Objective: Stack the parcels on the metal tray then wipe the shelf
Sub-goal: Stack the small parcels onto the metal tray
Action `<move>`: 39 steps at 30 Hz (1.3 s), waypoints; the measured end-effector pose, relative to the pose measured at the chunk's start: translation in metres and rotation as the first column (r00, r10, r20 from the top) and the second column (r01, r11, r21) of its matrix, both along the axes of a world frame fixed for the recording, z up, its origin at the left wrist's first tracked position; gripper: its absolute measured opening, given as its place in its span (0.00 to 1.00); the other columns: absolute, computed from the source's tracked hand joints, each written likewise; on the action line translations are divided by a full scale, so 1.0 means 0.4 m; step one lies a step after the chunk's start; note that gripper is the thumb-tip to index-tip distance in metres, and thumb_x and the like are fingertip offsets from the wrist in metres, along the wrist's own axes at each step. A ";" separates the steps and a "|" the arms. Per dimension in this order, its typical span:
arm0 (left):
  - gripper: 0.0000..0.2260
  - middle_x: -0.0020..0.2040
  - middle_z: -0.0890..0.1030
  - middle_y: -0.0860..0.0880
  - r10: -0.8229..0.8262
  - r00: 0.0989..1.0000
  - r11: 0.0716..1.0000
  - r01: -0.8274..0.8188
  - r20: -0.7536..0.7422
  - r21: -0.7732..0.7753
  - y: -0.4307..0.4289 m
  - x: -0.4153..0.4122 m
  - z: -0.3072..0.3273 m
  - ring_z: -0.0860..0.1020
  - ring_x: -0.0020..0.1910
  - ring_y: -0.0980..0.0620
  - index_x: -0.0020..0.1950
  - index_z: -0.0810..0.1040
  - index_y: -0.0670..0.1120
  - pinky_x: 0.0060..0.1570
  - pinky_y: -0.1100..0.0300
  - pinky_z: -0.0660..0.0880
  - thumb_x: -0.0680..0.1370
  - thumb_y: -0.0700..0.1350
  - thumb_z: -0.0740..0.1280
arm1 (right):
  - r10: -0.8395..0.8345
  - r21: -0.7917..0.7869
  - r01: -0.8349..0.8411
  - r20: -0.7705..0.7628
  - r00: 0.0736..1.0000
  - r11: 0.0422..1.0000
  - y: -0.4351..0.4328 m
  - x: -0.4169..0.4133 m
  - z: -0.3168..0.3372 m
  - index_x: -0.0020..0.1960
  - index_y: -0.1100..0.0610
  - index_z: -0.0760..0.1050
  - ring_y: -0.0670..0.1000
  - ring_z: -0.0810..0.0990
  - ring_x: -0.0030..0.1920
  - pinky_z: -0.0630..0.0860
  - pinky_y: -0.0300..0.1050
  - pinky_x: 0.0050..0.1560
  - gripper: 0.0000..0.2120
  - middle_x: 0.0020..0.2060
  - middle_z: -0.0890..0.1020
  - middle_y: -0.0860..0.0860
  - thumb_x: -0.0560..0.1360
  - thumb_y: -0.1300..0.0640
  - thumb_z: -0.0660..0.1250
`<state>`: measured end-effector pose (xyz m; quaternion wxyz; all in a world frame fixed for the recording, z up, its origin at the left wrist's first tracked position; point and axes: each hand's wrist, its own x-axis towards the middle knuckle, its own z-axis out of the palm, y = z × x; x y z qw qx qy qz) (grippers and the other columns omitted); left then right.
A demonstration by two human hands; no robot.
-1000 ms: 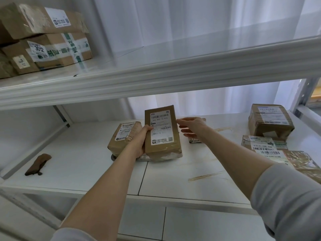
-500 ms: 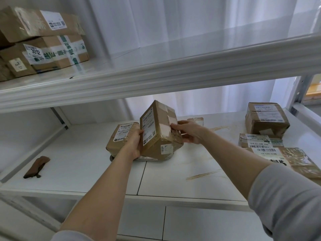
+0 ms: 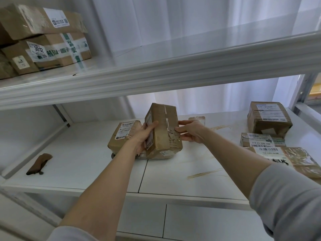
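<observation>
A brown taped parcel [image 3: 165, 131] stands tilted on its edge in the middle of the lower shelf [image 3: 83, 159]. My left hand [image 3: 144, 134] grips its labelled left face and my right hand [image 3: 190, 130] presses its right side. Under it shows a sliver of the metal tray [image 3: 139, 156], mostly hidden. A second brown parcel [image 3: 124, 134] lies on the tray just left of the held one. A brown cloth [image 3: 39, 163] lies at the shelf's left end.
Three more parcels sit at the right: a box [image 3: 268, 117], a flat one [image 3: 262, 140] and a wide one [image 3: 298, 159]. A small packet [image 3: 197, 118] lies behind my right hand. Stacked boxes [image 3: 45, 37] fill the upper shelf's left. Brown smears [image 3: 205, 173] mark the shelf.
The parcel has turned from label-facing-me to edge-on, tilted on the tray. My right hand has come in from open behind it and now grips its side.
</observation>
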<state>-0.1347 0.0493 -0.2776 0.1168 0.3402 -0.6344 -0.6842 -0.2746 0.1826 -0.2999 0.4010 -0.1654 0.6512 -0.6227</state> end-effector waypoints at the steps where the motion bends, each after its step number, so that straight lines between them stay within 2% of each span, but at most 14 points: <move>1: 0.26 0.47 0.79 0.49 -0.028 0.999 1.000 0.028 0.020 0.001 0.003 0.001 0.001 0.77 0.42 0.52 0.73 0.63 0.50 0.20 0.61 0.76 0.77 0.53 0.65 | 0.000 0.004 0.000 -0.011 1.000 1.000 0.001 -0.001 -0.001 0.63 0.58 0.76 0.50 0.84 0.38 0.81 0.40 0.32 0.20 0.40 0.84 0.54 0.73 0.66 0.71; 4: 0.27 0.49 0.78 0.50 -0.071 0.996 0.997 0.071 0.059 0.003 0.007 -0.002 -0.002 0.77 0.43 0.51 0.73 0.62 0.53 0.22 0.60 0.77 0.77 0.50 0.67 | -0.011 0.013 0.011 -0.022 1.000 1.000 0.002 -0.005 0.000 0.63 0.58 0.76 0.50 0.84 0.38 0.82 0.40 0.32 0.20 0.41 0.84 0.54 0.72 0.66 0.72; 9: 0.24 0.47 0.76 0.49 -0.031 1.000 0.999 0.031 -0.001 -0.043 0.000 -0.013 -0.017 0.75 0.38 0.52 0.72 0.65 0.50 0.21 0.68 0.71 0.77 0.45 0.67 | -0.014 0.017 0.015 -0.024 1.000 1.000 0.002 -0.010 0.004 0.62 0.57 0.77 0.49 0.84 0.36 0.79 0.37 0.28 0.19 0.41 0.85 0.54 0.72 0.66 0.72; 13: 0.21 0.47 0.78 0.51 -0.020 1.000 0.997 0.021 0.013 -0.070 -0.012 -0.014 -0.024 0.76 0.43 0.52 0.68 0.69 0.53 0.32 0.61 0.74 0.76 0.48 0.67 | 0.001 0.022 0.000 -0.043 0.999 1.000 0.001 -0.014 0.005 0.61 0.55 0.78 0.51 0.84 0.39 0.81 0.38 0.32 0.18 0.44 0.85 0.54 0.72 0.63 0.73; 15: 0.18 0.48 0.79 0.50 0.004 1.000 0.997 -0.004 0.003 -0.072 -0.014 -0.015 -0.029 0.76 0.45 0.51 0.65 0.71 0.54 0.36 0.59 0.73 0.75 0.48 0.67 | 0.030 0.061 -0.026 -0.067 0.997 0.998 -0.004 -0.014 0.003 0.62 0.55 0.78 0.51 0.83 0.40 0.81 0.39 0.35 0.19 0.47 0.85 0.54 0.72 0.57 0.74; 16: 0.16 0.49 0.80 0.49 0.020 1.000 0.998 -0.021 -0.016 -0.066 -0.014 -0.017 -0.029 0.77 0.45 0.50 0.61 0.72 0.54 0.37 0.59 0.74 0.75 0.47 0.67 | 0.049 0.094 -0.041 -0.079 0.996 0.995 -0.006 -0.012 0.001 0.62 0.55 0.77 0.51 0.83 0.43 0.82 0.40 0.38 0.22 0.51 0.84 0.54 0.71 0.52 0.75; 18: 0.13 0.52 0.81 0.46 0.045 0.998 0.998 -0.047 -0.053 -0.033 -0.009 -0.023 -0.025 0.79 0.50 0.46 0.57 0.75 0.52 0.44 0.54 0.78 0.73 0.47 0.67 | 0.094 0.155 -0.081 -0.080 0.992 0.985 -0.010 -0.003 0.003 0.65 0.52 0.74 0.55 0.80 0.54 0.80 0.47 0.50 0.37 0.60 0.79 0.55 0.62 0.36 0.76; 20: 0.20 0.58 0.81 0.43 0.050 0.997 0.999 -0.049 -0.056 0.024 -0.009 -0.029 -0.026 0.78 0.59 0.41 0.59 0.77 0.50 0.59 0.45 0.75 0.67 0.50 0.68 | 0.135 0.174 -0.129 -0.022 0.991 0.976 -0.014 0.006 0.006 0.70 0.51 0.68 0.60 0.74 0.64 0.74 0.57 0.61 0.53 0.67 0.72 0.55 0.51 0.26 0.73; 21: 0.22 0.60 0.80 0.42 0.059 0.997 0.997 -0.056 -0.053 0.049 -0.011 -0.030 -0.027 0.77 0.61 0.40 0.59 0.78 0.49 0.62 0.43 0.73 0.65 0.51 0.68 | 0.154 0.168 -0.153 0.005 0.988 0.974 -0.016 0.011 0.009 0.73 0.51 0.64 0.62 0.71 0.66 0.70 0.62 0.64 0.57 0.68 0.69 0.56 0.50 0.26 0.71; 25: 0.16 0.60 0.80 0.40 0.078 0.996 0.993 -0.073 -0.050 0.094 -0.013 -0.027 -0.025 0.79 0.57 0.40 0.53 0.79 0.47 0.58 0.45 0.75 0.68 0.51 0.68 | 0.208 0.137 -0.214 0.056 0.976 0.967 -0.013 0.023 0.017 0.74 0.51 0.61 0.65 0.73 0.64 0.64 0.68 0.67 0.54 0.70 0.68 0.60 0.54 0.27 0.68; 29: 0.12 0.44 0.85 0.45 0.044 0.995 0.984 -0.027 -0.091 0.176 -0.016 -0.023 -0.026 0.81 0.44 0.45 0.52 0.79 0.46 0.46 0.54 0.77 0.76 0.53 0.64 | 0.215 0.098 -0.225 0.099 0.972 0.970 -0.013 0.021 0.018 0.72 0.49 0.64 0.65 0.77 0.60 0.68 0.72 0.61 0.55 0.65 0.73 0.60 0.51 0.28 0.73; 31: 0.15 0.40 0.86 0.47 0.032 0.995 0.975 -0.011 -0.092 0.223 -0.021 -0.021 -0.027 0.81 0.42 0.46 0.52 0.79 0.47 0.44 0.55 0.76 0.77 0.56 0.61 | 0.203 0.072 -0.211 0.106 0.973 0.975 -0.011 0.023 0.022 0.70 0.49 0.66 0.65 0.78 0.58 0.73 0.71 0.57 0.49 0.62 0.75 0.60 0.55 0.29 0.74; 35: 0.18 0.36 0.85 0.46 0.036 0.997 0.965 -0.019 -0.062 0.262 -0.027 -0.016 -0.030 0.80 0.40 0.46 0.49 0.79 0.48 0.40 0.56 0.74 0.77 0.60 0.59 | 0.146 0.061 -0.156 0.134 0.980 0.986 -0.013 0.027 0.024 0.62 0.49 0.64 0.65 0.77 0.58 0.74 0.65 0.59 0.33 0.58 0.75 0.61 0.66 0.34 0.71; 39: 0.19 0.38 0.86 0.46 0.076 0.997 0.970 -0.068 -0.026 0.234 -0.026 -0.009 -0.020 0.81 0.42 0.46 0.51 0.79 0.47 0.42 0.54 0.76 0.79 0.61 0.58 | 0.104 0.088 -0.116 0.129 0.986 0.989 -0.012 0.033 0.022 0.62 0.53 0.68 0.61 0.78 0.57 0.77 0.59 0.57 0.31 0.54 0.78 0.59 0.67 0.36 0.71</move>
